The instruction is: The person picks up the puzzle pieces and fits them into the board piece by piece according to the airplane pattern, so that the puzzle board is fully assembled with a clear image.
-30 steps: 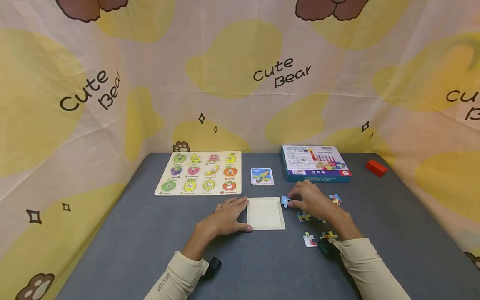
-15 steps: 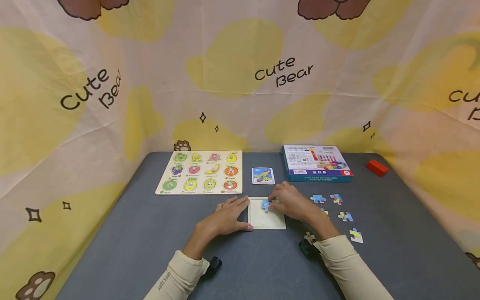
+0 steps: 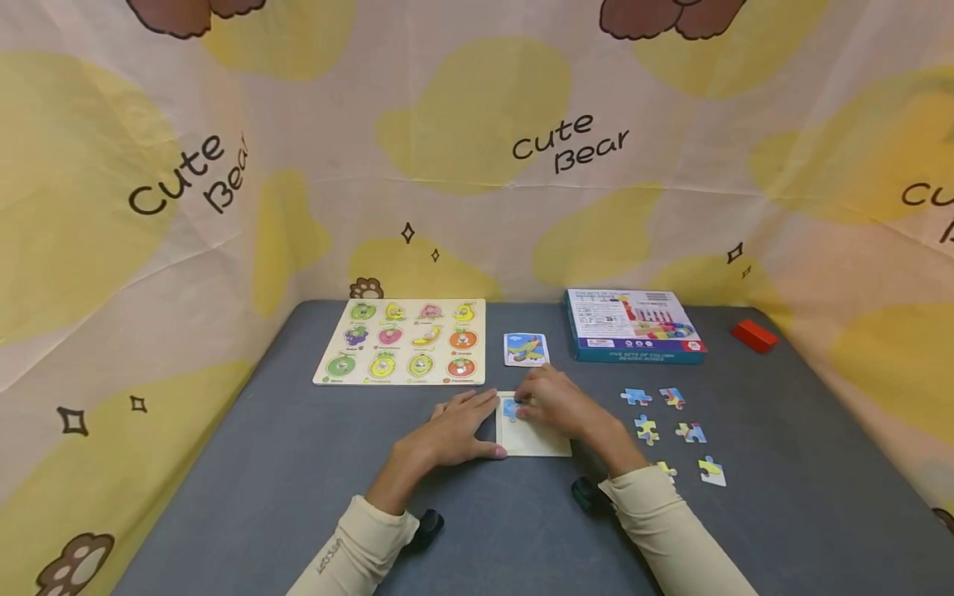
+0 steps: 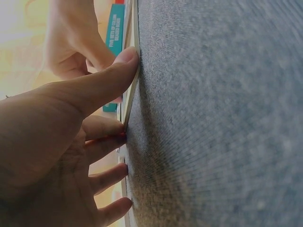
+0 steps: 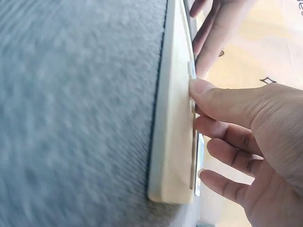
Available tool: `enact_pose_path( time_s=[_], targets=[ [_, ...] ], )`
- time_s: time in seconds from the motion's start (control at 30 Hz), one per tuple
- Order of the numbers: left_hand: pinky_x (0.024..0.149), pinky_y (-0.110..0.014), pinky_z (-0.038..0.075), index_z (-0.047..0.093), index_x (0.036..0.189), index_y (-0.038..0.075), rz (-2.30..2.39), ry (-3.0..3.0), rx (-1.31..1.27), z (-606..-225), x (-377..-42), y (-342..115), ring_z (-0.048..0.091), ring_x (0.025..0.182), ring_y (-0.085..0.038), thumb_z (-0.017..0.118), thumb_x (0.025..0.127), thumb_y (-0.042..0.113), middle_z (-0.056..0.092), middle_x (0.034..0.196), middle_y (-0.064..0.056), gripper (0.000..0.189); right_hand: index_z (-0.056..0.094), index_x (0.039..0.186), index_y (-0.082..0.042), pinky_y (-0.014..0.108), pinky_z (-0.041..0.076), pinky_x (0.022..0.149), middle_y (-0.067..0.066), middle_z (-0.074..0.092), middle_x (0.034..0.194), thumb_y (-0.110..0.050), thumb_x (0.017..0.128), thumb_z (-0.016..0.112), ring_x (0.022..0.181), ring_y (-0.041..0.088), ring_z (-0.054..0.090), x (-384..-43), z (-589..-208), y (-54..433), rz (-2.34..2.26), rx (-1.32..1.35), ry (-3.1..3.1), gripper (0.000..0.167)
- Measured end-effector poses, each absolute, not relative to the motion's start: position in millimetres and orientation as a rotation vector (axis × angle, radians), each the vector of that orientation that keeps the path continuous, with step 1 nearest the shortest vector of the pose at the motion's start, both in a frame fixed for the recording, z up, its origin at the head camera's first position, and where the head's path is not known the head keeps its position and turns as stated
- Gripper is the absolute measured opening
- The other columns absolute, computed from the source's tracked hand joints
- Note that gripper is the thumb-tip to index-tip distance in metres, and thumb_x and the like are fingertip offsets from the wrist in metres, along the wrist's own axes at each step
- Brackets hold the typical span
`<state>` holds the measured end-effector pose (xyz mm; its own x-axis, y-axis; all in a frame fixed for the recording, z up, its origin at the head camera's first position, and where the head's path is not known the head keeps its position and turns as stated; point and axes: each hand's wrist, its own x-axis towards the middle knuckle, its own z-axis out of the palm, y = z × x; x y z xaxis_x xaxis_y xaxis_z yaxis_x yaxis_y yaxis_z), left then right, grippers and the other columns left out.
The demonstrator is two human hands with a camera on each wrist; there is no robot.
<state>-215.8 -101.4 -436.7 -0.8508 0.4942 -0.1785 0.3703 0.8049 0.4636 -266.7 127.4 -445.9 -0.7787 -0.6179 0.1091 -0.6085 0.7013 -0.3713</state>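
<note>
A small blue jigsaw piece (image 3: 510,409) is at the upper left of the pale wooden puzzle tray (image 3: 547,445). My right hand (image 3: 561,404) pinches this piece low over the tray, the thumb and forefinger at its right side. In the right wrist view, the thumb (image 5: 202,88) is close to the tray's surface. My left hand (image 3: 456,432) rests against the tray's left side with fingers spread and fairly straight. Its thumb (image 4: 127,54) touches the near left corner, seen in the left wrist view.
Several loose jigsaw pieces (image 3: 647,430) lie to the right, one partly hidden by the right sleeve (image 3: 652,513). Behind the tray are an airplane picture card (image 3: 525,349), a fruit board (image 3: 402,341), a flat box (image 3: 635,325) and a red block (image 3: 754,336).
My right hand has carried the blue jigsaw piece leftward from beside the tray to the tray's upper left. My left hand has stayed at the tray's left side.
</note>
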Motion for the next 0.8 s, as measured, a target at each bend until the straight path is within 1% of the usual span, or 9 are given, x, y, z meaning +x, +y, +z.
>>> enact_pose_path(
  time_s=[0.17,0.27,0.5,0.7,0.8],
  targets=[
    [0.12,-0.066,0.026,0.041,0.164,0.01,0.593,2.716,0.669,-439.0,-216.4,-101.1,0.027,0.16,-0.038,0.076,0.096,0.05,0.035,0.172,-0.005,0.086,0.083,0.105,-0.005,0.045,0.05,0.091,0.005,0.071,0.101,-0.014,0.093,0.082,0.102,0.024,0.061,-266.8,-448.1,124.5,-0.633,-1.058,2.921,0.016],
    [0.12,-0.066,0.026,0.041,0.164,0.01,0.59,2.721,0.668,-439.2,-216.7,-101.2,0.027,0.159,-0.037,0.076,0.096,0.05,0.035,0.172,-0.005,0.086,0.083,0.105,-0.006,0.045,0.05,0.088,0.005,0.071,0.1,-0.014,0.091,0.084,0.1,0.025,0.061,-266.3,-447.8,122.9,-0.637,-1.04,2.954,0.016],
    [0.119,-0.067,0.026,0.042,0.163,0.009,0.61,2.721,0.67,-437.7,-215.9,-100.2,0.027,0.159,-0.039,0.077,0.096,0.047,0.036,0.172,-0.006,0.085,0.083,0.108,-0.008,0.051,0.05,0.091,0.007,0.073,0.107,-0.019,0.091,0.085,0.105,0.028,0.062,-264.9,-446.2,119.0,-0.645,-0.913,2.978,0.02],
    [0.118,-0.067,0.027,0.043,0.162,0.008,0.643,2.715,0.72,-434.4,-214.4,-97.6,0.029,0.157,-0.04,0.078,0.097,0.04,0.034,0.171,-0.012,0.08,0.083,0.108,-0.009,0.05,0.051,0.09,0.007,0.073,0.109,-0.02,0.091,0.085,0.105,0.028,0.064,-263.2,-444.9,117.6,-0.643,-0.862,2.986,0.02],
    [0.119,-0.066,0.027,0.045,0.161,0.008,0.646,2.711,0.759,-433.6,-213.3,-95.5,0.031,0.156,-0.039,0.078,0.098,0.036,0.036,0.17,-0.012,0.077,0.083,0.108,-0.009,0.049,0.051,0.088,0.008,0.073,0.111,-0.02,0.091,0.085,0.104,0.027,0.064,-262.7,-444.4,117.5,-0.651,-0.845,2.979,0.02]
  ],
)
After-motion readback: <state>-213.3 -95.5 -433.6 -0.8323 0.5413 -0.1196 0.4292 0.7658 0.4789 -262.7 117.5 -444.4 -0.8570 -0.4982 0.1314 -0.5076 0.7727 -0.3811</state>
